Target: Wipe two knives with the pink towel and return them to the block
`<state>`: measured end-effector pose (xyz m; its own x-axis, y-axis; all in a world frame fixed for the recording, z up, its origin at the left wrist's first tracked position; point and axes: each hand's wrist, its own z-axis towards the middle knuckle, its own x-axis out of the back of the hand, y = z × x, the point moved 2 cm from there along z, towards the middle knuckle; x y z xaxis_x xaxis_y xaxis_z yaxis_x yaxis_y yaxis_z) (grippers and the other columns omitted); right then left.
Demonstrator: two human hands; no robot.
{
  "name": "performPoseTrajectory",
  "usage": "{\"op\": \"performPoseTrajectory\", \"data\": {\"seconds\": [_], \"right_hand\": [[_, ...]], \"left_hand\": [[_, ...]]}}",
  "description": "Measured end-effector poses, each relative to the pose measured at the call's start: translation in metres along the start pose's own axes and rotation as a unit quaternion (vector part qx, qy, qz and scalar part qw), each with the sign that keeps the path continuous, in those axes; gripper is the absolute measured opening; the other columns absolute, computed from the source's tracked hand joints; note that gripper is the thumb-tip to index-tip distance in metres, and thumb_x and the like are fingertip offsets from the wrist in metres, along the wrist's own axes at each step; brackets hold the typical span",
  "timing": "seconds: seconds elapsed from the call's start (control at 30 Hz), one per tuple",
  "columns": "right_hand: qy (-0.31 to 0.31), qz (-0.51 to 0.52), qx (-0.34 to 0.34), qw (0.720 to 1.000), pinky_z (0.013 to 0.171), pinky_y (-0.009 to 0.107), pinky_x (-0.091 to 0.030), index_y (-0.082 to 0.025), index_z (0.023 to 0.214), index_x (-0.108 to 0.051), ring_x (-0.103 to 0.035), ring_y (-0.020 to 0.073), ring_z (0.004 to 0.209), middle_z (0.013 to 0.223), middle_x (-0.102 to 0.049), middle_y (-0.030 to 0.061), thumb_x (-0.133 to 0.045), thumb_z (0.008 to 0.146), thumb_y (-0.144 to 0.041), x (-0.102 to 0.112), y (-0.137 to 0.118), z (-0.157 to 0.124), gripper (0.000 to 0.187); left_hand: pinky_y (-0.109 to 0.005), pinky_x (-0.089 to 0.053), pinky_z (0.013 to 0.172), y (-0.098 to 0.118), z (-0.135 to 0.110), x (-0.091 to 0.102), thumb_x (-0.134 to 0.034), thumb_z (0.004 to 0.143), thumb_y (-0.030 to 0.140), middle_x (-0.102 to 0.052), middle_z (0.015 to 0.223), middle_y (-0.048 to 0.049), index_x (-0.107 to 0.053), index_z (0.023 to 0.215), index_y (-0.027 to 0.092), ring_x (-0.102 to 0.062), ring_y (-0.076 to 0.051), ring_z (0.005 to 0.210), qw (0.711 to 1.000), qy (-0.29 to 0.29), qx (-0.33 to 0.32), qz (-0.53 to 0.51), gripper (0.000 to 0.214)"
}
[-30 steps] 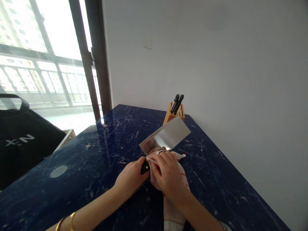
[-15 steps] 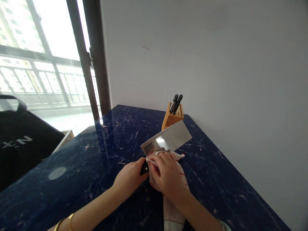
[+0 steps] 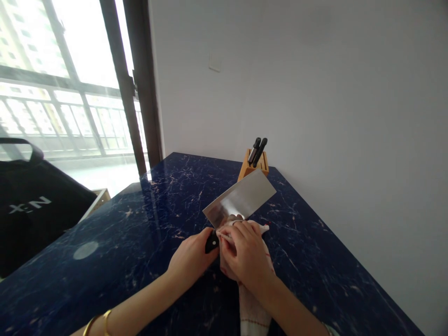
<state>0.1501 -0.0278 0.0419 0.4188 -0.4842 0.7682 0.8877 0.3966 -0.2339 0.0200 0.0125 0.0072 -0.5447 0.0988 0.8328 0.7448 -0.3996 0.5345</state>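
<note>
The left hand (image 3: 191, 257) had its grip closed round the handle (image 3: 211, 243) of the cleaver (image 3: 229, 205), probably to steady the blade (image 3: 248, 192), which slanted over the bench (image 3: 133, 238) toward the wooden knife block (image 3: 244, 172). The right hand (image 3: 245, 254) pinched a bunched cloth (image 3: 253, 311) against the blade near the handle, the folds likely shielding it from bare steel.
</note>
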Motion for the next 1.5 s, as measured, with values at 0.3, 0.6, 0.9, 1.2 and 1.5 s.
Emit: {"op": "performPoseTrajectory", "data": {"seconds": [0.3, 0.6, 0.9, 1.2, 1.5], "right_hand": [[0.002, -0.028, 0.027, 0.999, 0.076, 0.033, -0.034, -0.021, 0.092, -0.057, -0.051, 0.0176, 0.084, 0.088, -0.059, 0.0029, -0.045, 0.085, -0.019, 0.0, -0.004, 0.002, 0.014], [-0.036, -0.018, 0.016, 0.999, 0.076, 0.035, -0.031, -0.022, 0.087, -0.057, -0.049, 0.0194, 0.083, 0.084, -0.059, 0.0021, -0.051, 0.079, -0.018, -0.001, 0.005, 0.001, 0.01], [-0.04, -0.006, 0.005, 0.999, 0.078, 0.035, -0.03, -0.022, 0.087, -0.057, -0.049, 0.0183, 0.084, 0.086, -0.059, 0.0008, -0.051, 0.079, -0.016, 0.001, 0.001, 0.004, 0.012], [-0.007, 0.021, 0.017, 1.0, 0.079, 0.035, -0.03, -0.02, 0.093, -0.057, -0.048, 0.0192, 0.086, 0.089, -0.059, 0.0036, -0.044, 0.086, -0.02, -0.003, -0.002, 0.006, 0.016], [-0.046, 0.0, 0.001, 0.999, 0.076, 0.034, -0.03, -0.021, 0.085, -0.057, -0.048, 0.019, 0.083, 0.084, -0.059, 0.001, -0.051, 0.08, -0.017, -0.002, 0.005, 0.004, 0.008]], "left_hand": [[-0.024, -0.038, 0.063, 0.002, 0.001, 0.003, -0.049, 0.076, 0.024, -0.067, 0.08, -0.0035, -0.054, 0.086, 0.022, -0.063, -0.02, 0.077, 1.0, 0.009, 0.011, -0.022, 0.011], [-0.022, -0.037, 0.058, -0.002, 0.002, 0.004, -0.049, 0.077, 0.029, -0.065, 0.074, -0.0022, -0.053, 0.081, 0.021, -0.061, -0.018, 0.068, 0.999, 0.021, 0.004, -0.033, 0.009], [-0.023, -0.038, 0.059, -0.005, 0.003, 0.002, -0.048, 0.077, 0.028, -0.066, 0.075, -0.0023, -0.054, 0.082, 0.022, -0.062, -0.018, 0.07, 0.999, 0.02, -0.007, -0.043, 0.01], [-0.024, -0.037, 0.06, 0.0, 0.001, 0.001, -0.047, 0.076, 0.024, -0.067, 0.08, -0.0036, -0.052, 0.085, 0.022, -0.063, -0.022, 0.077, 0.999, 0.015, -0.009, 0.029, 0.011], [-0.024, -0.036, 0.058, -0.002, 0.002, 0.001, -0.046, 0.078, 0.029, -0.067, 0.077, -0.0029, -0.052, 0.083, 0.023, -0.063, -0.021, 0.075, 1.0, 0.011, 0.005, 0.025, 0.01]]}}
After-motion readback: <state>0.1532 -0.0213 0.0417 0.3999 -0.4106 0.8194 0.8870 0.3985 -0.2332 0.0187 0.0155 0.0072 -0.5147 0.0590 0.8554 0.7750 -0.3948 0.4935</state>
